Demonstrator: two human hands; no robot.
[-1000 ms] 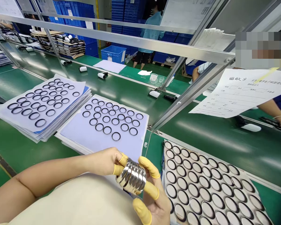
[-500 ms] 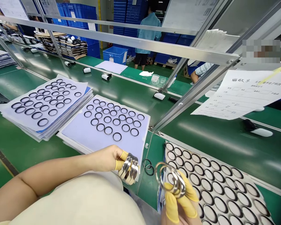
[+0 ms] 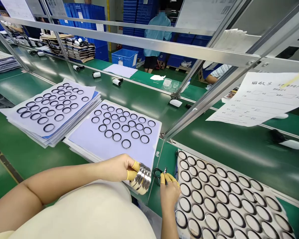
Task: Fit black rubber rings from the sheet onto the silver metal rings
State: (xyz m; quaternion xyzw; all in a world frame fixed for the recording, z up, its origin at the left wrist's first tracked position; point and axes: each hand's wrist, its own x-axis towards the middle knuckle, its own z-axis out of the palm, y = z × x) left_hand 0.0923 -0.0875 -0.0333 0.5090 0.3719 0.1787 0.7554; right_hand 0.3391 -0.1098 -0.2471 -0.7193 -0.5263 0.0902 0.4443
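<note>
My left hand (image 3: 119, 167), with yellow finger cots, is closed on a stack of silver metal rings (image 3: 141, 178) near the front edge of the green bench. My right hand (image 3: 169, 191) is pinched on a small metal piece, seemingly tweezers (image 3: 165, 171), right beside two loose black rings (image 3: 157, 173) lying on the bench. To its right lies a tray sheet of round silver discs (image 3: 226, 202). Behind my left hand is a white sheet with rows of black rings (image 3: 119, 127).
A stack of more ring sheets (image 3: 51, 109) sits at the left. A metal frame bar (image 3: 201, 99) slants across the bench, with a paper form (image 3: 261, 99) hanging at right. White devices ride the conveyor (image 3: 139, 96) behind. A person in blue (image 3: 155, 36) stands far back.
My right hand let go of the rings it held up, dropped to the bench and pinched a small tool by the two black rings. My left hand kept its ring stack.
</note>
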